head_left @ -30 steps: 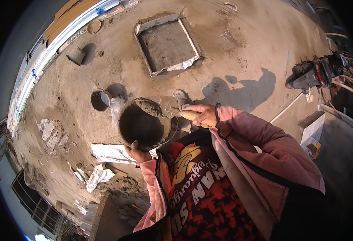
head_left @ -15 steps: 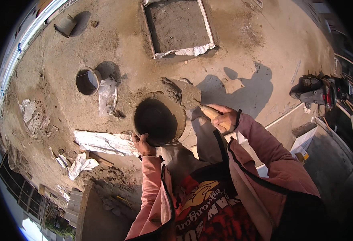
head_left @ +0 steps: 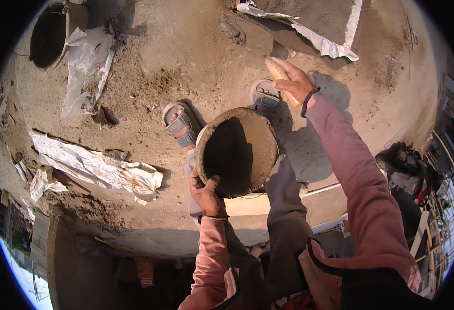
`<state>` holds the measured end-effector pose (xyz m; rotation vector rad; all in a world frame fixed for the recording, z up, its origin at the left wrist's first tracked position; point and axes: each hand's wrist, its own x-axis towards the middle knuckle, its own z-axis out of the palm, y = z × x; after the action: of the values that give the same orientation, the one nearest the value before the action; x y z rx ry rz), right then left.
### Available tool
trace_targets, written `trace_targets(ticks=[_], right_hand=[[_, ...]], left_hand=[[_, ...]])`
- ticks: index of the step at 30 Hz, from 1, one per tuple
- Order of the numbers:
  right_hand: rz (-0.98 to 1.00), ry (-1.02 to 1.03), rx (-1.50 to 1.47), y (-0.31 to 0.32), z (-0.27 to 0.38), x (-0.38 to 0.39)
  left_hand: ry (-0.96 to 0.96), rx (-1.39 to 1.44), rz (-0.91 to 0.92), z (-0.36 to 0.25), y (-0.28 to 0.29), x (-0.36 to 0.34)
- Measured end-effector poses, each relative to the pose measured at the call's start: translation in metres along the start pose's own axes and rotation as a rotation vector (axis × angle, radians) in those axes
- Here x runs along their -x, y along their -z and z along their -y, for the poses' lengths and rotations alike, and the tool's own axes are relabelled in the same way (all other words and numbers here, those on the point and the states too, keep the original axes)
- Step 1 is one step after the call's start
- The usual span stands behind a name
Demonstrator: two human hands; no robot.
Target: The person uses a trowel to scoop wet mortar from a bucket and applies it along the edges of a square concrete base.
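Note:
My left hand [head_left: 209,195] grips the near-left rim of a cement-crusted bucket [head_left: 268,155] with a dark, shadowed inside, held above my legs. Up and to the right of the bucket, my right hand [head_left: 296,82] is closed on the pale wooden handle [head_left: 278,75] of a trowel. The grey, mortar-smeared blade [head_left: 253,41] extends forward from it, with a darker lump of mortar on it. My sandalled feet [head_left: 179,124] show on the dusty concrete beyond the bucket.
A second bucket [head_left: 74,18] lies or stands at the upper left beside a crumpled white sheet [head_left: 85,72]. Another torn sheet [head_left: 90,163] lies left of me. A white-edged square frame [head_left: 353,23] is at the top. A motorbike [head_left: 415,175] and wooden scraps are at the right.
My view has tipped down toward my feet. My right hand and the trowel have moved forward and up, away from the bucket, which my left hand still holds.

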<state>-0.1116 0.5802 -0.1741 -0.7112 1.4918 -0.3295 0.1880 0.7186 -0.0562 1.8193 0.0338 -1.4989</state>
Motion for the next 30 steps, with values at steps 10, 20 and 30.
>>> trace_targets(ticks=[10,20,30], right_hand=[[-0.398,0.292,0.660,-0.033,-0.072,0.012],[-0.155,0.046,0.777,0.014,-0.046,-0.050],[-0.091,-0.330,-0.046,-0.018,-0.013,-0.042]], left_hand=[[0.044,0.027,-0.022,0.038,-0.007,-0.011],[0.010,-0.022,-0.004,0.038,-0.001,-0.017],[-0.007,0.014,-0.002,0.041,0.004,-0.021]])
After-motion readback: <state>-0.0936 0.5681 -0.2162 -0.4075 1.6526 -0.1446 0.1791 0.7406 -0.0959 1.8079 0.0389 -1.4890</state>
